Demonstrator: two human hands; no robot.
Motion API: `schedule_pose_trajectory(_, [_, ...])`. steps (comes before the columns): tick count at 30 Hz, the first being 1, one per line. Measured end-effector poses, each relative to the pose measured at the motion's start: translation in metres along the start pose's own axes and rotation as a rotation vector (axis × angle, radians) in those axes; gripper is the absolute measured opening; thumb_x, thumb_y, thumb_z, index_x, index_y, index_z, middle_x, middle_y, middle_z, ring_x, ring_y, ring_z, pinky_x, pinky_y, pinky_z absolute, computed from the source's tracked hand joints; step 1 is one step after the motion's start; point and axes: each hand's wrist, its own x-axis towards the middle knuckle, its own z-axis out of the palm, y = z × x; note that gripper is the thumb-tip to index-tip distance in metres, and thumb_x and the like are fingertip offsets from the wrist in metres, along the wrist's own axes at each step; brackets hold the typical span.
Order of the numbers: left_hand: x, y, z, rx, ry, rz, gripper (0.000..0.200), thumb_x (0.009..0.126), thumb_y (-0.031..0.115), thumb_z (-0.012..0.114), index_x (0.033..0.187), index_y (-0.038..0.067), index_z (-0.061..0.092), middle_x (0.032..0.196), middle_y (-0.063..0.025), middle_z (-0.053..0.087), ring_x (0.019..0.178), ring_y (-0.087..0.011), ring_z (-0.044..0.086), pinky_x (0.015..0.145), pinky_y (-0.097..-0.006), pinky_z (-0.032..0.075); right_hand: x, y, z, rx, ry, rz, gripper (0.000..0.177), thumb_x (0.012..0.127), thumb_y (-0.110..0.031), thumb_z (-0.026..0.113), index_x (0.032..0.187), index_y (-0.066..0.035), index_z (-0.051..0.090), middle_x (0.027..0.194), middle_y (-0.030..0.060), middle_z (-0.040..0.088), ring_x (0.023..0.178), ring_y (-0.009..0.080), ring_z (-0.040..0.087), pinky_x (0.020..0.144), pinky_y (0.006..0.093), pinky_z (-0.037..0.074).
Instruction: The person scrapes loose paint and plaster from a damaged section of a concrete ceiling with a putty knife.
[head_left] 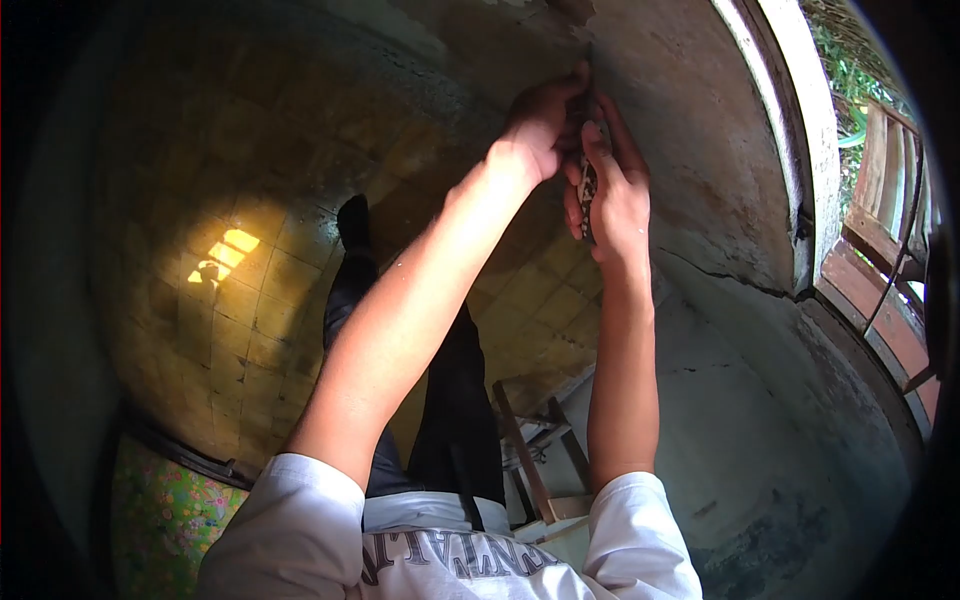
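My right hand (pixel 617 195) is wrapped round a slim tool with a speckled black-and-pale handle (pixel 588 190). Its far end is lost in shadow and behind my fingers, so its kind does not show. My left hand (pixel 545 118) is close beside it on the left, fingers bent together at the stained wall (pixel 670 130). What those fingers pinch, if anything, is too dark to make out. Both arms reach forward and up, and the two hands nearly touch.
Yellowish floor tiles (pixel 265 300) lie below, with a bright sunlit patch. A wooden stool or frame (pixel 545 460) stands near my legs. On the right is an opening with a pale frame (pixel 800 120), wooden slats (pixel 880 170) beyond it. A flowered green cloth (pixel 170 510) lies lower left.
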Motion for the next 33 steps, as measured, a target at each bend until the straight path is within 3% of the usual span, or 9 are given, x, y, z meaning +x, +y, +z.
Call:
schedule_pose_trajectory(5, [-0.003,0.004,-0.003,0.042,0.001,0.009,0.036,0.095,0.043,0.056,0.079,0.01,0.058,0.066,-0.0002,0.057,0.048,-0.0132,0.049,0.042,-0.0261,0.037,0.007,0.009,0.005,-0.101,0.026,-0.014,0.05,0.099,-0.024,0.05,0.145,-0.01,0.038,0.061,0.0008,0.044,0.036,0.0077,0.035,0.029,0.0249,0.028])
schedule_pose_trajectory(12, [0.007,-0.007,-0.002,-0.021,-0.016,0.098,0.033,0.095,0.042,0.058,0.081,0.011,0.057,0.065,0.0005,0.056,0.048,-0.0087,0.047,0.042,-0.0237,0.036,0.014,0.022,-0.005,-0.004,0.024,-0.033,0.047,0.1,-0.024,0.05,0.144,-0.013,0.041,0.06,0.0003,0.045,0.036,0.0065,0.033,0.03,0.0239,0.027])
schedule_pose_trajectory(22, [0.015,-0.014,-0.007,-0.029,-0.103,0.166,0.032,0.095,0.039,0.058,0.078,0.013,0.054,0.062,0.0019,0.053,0.046,-0.0061,0.04,0.039,-0.0221,0.028,0.024,0.036,-0.02,0.025,0.001,-0.094,0.045,0.1,-0.022,0.05,0.142,-0.009,0.043,0.057,0.0002,0.045,0.035,0.0058,0.033,0.031,0.0241,0.027])
schedule_pose_trajectory(31, [0.01,-0.008,-0.008,0.005,-0.023,0.124,0.03,0.094,0.039,0.059,0.079,0.013,0.055,0.066,0.0015,0.055,0.047,-0.0057,0.041,0.04,-0.022,0.03,0.016,0.036,-0.007,0.069,0.0,-0.07,0.047,0.101,-0.025,0.048,0.144,-0.009,0.039,0.059,0.0005,0.045,0.036,0.0067,0.035,0.031,0.024,0.028])
schedule_pose_trajectory(33, [0.011,-0.006,-0.006,0.011,-0.04,0.129,0.027,0.095,0.034,0.058,0.08,0.011,0.055,0.067,-0.0008,0.055,0.052,-0.0098,0.047,0.046,-0.0265,0.038,0.015,0.037,-0.007,0.077,0.001,-0.075,0.048,0.101,-0.027,0.046,0.145,-0.008,0.038,0.059,0.0011,0.045,0.034,0.0081,0.036,0.031,0.0248,0.028])
